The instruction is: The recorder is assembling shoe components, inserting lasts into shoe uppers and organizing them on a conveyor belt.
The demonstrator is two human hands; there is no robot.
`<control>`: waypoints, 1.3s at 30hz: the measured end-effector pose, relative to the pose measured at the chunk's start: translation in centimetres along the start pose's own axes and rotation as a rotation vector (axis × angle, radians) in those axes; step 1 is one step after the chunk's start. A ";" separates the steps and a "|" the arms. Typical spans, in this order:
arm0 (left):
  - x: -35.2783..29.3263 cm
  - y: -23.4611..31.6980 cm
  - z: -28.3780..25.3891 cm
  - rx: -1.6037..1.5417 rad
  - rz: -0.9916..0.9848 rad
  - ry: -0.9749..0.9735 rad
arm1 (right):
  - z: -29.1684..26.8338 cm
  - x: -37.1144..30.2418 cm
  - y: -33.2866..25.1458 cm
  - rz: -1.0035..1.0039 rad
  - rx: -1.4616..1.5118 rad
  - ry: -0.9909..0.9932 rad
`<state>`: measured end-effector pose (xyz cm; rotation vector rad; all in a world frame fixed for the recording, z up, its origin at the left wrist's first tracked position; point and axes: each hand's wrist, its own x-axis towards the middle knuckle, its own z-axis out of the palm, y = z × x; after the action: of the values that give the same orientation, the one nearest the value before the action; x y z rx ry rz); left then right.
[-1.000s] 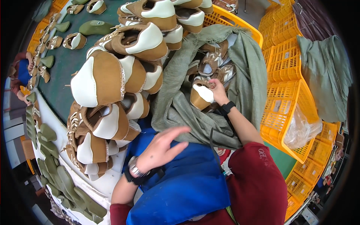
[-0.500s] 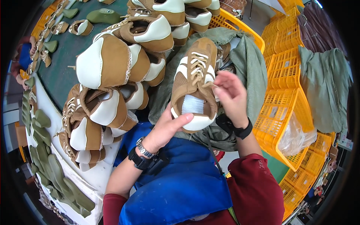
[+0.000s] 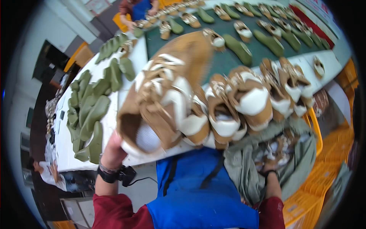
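- At my far left, a person (image 3: 49,171) in a white top sits well apart from me.
- On the white worktop (image 3: 63,147) to my left, olive-green shoe lasts (image 3: 91,110) lie crowded together, many angled toward the upper right.
- My left grip (image 3: 113,152) is closed on the heel end of a brown-and-white shoe (image 3: 164,95), thumb along the heel; the other fingers are hidden behind it.
- That shoe is raised in front of me, above the worktop. Its heel is at lower left and its toe points to the upper right, so the long axis runs diagonally away from me. The opening is tipped toward me, showing a pale insole and white laces; the toe is blurred.
- Below and right of it, my blue apron (image 3: 190,187) covers my front.
- Along the near edge, more brown-and-white shoes (image 3: 253,99) are heaped, most with white heels toward me.
- My right grip (image 3: 270,166) is down inside a grey-green sack (image 3: 244,164) among shoes. I cannot tell whether it is spread or pinching one. Small pale letters mark that sleeve.
- Farthest right, yellow crates (image 3: 328,175) stand beside the sack; above, a pale panel (image 3: 324,9) carries coloured lettering, bent by the lens.
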<state>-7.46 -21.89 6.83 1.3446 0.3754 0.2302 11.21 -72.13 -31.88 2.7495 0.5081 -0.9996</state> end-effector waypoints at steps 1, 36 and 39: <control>0.9 0.7 -2.6 0.083 0.042 0.111 | 1.8 1.8 0.7 0.035 0.037 -0.169; 2.2 -13.3 20.2 0.230 -0.081 -0.819 | -16.7 -20.8 -3.2 -0.646 2.442 0.593; 2.9 -15.1 21.4 -0.280 -0.265 -0.775 | -17.2 -23.0 -7.1 -0.669 2.337 0.644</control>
<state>2.85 -43.40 -4.50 0.9996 -0.1346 -0.4424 2.25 -66.78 -4.17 5.4090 0.1406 -0.6942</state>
